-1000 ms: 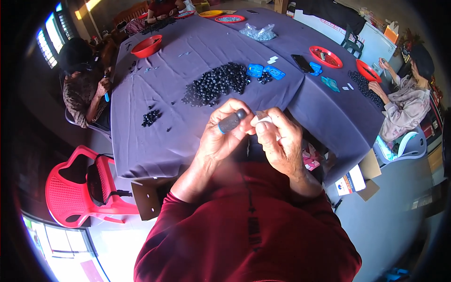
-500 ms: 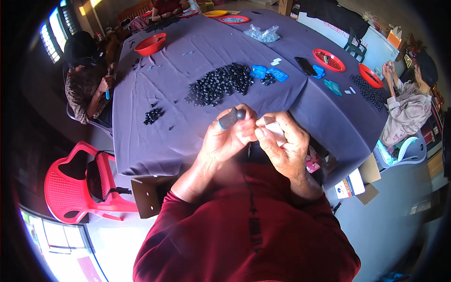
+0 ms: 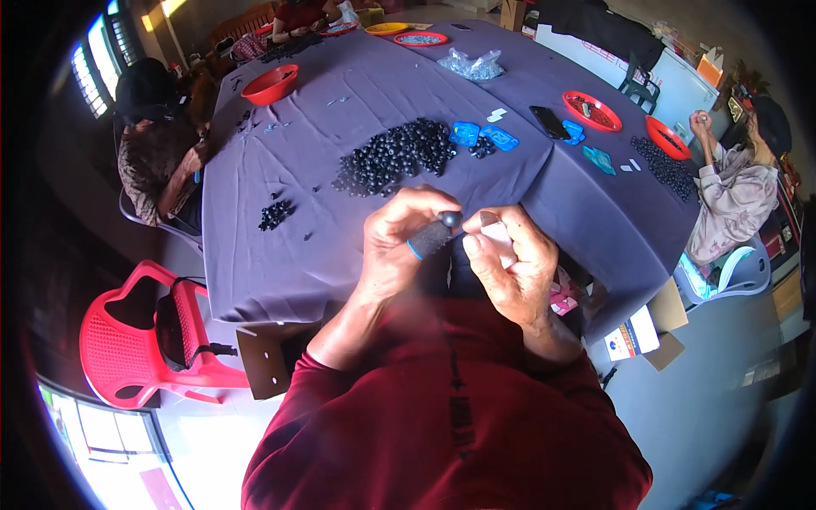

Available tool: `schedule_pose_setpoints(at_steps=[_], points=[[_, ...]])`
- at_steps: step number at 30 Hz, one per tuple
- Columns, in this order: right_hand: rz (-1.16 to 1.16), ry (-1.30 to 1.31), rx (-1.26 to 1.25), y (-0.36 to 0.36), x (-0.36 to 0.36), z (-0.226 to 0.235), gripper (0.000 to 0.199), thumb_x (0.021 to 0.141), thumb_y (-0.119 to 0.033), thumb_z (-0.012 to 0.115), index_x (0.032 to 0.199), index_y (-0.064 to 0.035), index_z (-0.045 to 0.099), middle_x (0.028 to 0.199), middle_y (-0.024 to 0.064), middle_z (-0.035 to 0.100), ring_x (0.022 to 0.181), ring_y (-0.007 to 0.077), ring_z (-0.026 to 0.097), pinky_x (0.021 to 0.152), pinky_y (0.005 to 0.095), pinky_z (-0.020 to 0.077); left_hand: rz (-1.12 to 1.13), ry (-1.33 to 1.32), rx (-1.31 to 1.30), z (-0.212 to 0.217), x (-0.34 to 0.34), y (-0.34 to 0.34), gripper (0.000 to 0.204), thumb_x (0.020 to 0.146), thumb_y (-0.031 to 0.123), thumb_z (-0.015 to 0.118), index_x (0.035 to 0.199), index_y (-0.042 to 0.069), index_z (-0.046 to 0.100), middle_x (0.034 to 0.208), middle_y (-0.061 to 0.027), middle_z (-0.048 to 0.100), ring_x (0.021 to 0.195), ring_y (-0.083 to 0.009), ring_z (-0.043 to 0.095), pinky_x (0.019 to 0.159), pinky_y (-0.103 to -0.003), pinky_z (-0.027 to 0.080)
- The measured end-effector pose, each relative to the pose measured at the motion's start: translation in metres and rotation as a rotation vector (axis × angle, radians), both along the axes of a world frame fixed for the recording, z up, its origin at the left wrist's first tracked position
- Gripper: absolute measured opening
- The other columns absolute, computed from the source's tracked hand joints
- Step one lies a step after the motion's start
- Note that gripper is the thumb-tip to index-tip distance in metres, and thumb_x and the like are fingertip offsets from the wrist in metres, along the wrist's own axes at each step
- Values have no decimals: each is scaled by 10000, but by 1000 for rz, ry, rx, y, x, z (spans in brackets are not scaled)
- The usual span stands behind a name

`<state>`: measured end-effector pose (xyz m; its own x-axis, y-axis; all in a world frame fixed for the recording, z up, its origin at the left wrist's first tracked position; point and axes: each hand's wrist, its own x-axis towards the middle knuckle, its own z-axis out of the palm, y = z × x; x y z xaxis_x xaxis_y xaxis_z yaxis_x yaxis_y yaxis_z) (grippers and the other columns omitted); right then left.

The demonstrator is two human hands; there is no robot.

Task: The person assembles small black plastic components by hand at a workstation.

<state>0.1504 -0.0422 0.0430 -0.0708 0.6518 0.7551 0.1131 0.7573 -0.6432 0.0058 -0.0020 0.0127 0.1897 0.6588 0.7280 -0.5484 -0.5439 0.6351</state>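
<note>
Head view — left hand (image 3: 399,246) grips a dark, blue-banded tool (image 3: 432,237); right hand (image 3: 510,263) pinches something pale.

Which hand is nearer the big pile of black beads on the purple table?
Left. The left hand sits just below the bead pile; the right hand is further off to the right.

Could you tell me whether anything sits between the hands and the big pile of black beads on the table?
Nothing visible does. The left hand and right hand meet above the table edge, and only bare purple cloth lies before the bead pile.
</note>
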Motion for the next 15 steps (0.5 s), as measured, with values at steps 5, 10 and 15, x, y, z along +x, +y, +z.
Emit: schedule_pose_setpoints(at_steps=[5, 10, 15], points=[[-22, -6, 31, 3, -1, 0, 98, 780, -52, 604, 836, 9, 551, 741, 28, 568, 634, 67, 501, 578, 199, 403, 179, 69, 92, 2, 3, -4, 179, 769, -53, 570, 944, -17, 565, 900, -86, 564, 826, -144, 530, 733, -247, 425], [25, -8, -5, 8, -2, -4, 93, 783, -46, 598, 841, 3, 544, 730, 16, 555, 626, 55, 485, 565, 184, 390, 262, 104, 133, 6, 1, -5, 158, 775, -24, 570, 933, -20, 569, 898, -88, 563, 807, -144, 516, 705, -250, 412], [47, 62, -144, 12, -2, -11, 124, 874, -109, 479, 884, -2, 540, 609, -18, 466, 486, 10, 392, 417, 154, 313, 302, 240, -91, -1, -10, 10, 150, 793, 40, 559, 927, -28, 561, 903, -62, 560, 814, -114, 526, 727, -246, 422]])
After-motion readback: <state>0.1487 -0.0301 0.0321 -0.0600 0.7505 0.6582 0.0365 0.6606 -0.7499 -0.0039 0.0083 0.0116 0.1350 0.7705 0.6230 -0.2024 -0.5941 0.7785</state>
